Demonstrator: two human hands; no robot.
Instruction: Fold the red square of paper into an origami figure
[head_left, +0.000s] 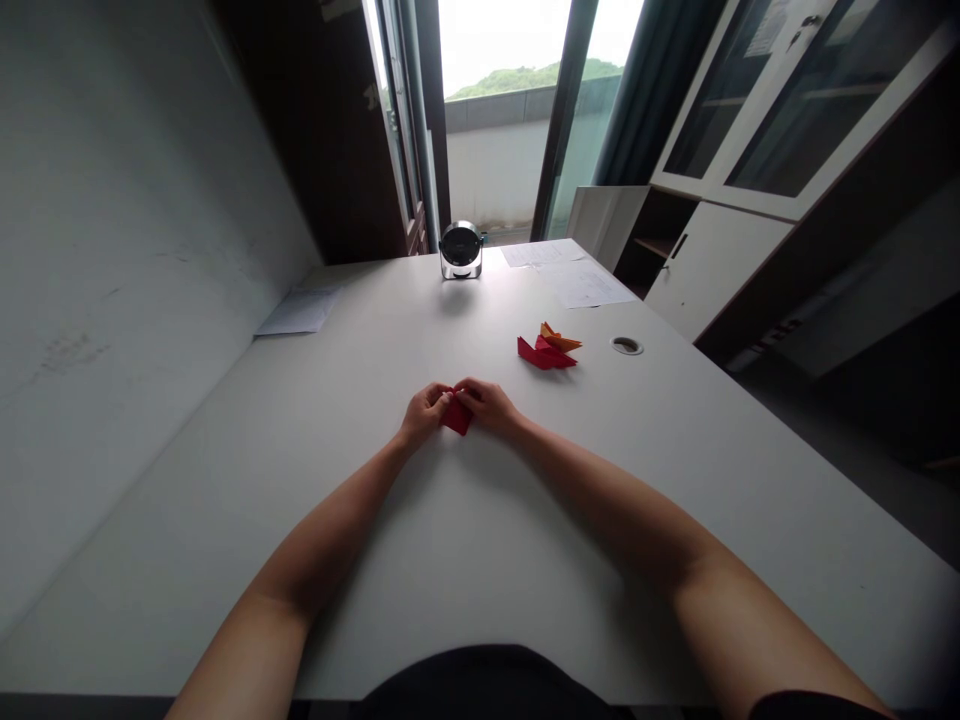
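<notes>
Between my two hands is a small folded piece of red paper [457, 416], held just above or on the white table [300, 420]; I cannot tell whether it touches. My left hand [426, 410] pinches its left upper edge, thumb and fingers closed. On the other side my right hand [487, 402] grips the upper right edge, fingers bent over it. The fingers hide the paper's upper part. To the right and farther back lie folded paper shapes, one red [546, 355] and one orange [561, 338], resting against each other.
A small round black fan-like device [461, 246] on a metal stand is at the table's far end. Paper sheets lie at the far right [596, 287] and by the left wall [298, 311]. A round cable hole [626, 346] is near the right edge. Cabinets [720, 260] stand beyond.
</notes>
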